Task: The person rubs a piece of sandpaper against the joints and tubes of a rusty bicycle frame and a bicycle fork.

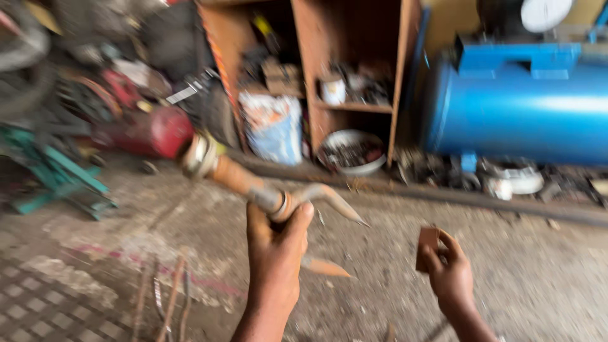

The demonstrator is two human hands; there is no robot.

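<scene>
Left hand (275,250) grips a rusty, seemingly forked metal part (266,190); right hand (446,269) pinches a brown scrap (428,244).

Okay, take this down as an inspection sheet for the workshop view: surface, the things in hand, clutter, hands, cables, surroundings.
Surface: rough concrete floor, dusty, with a pink streak and scattered grit.
Things in hand: rusty metal part with a round end, an orange shaft and two pointed prongs; small brown flat piece.
Clutter: thin rusty rods lying on the floor at lower left; white bowl of scrap by the shelf.
Hands: left hand gripping the rusty metal part near the prongs; right hand pinching the small brown flat piece.
Cables: nothing seen clearly; picture is blurred.
Surroundings: wooden shelf unit, blue tank, red canister, green metal frame.
</scene>
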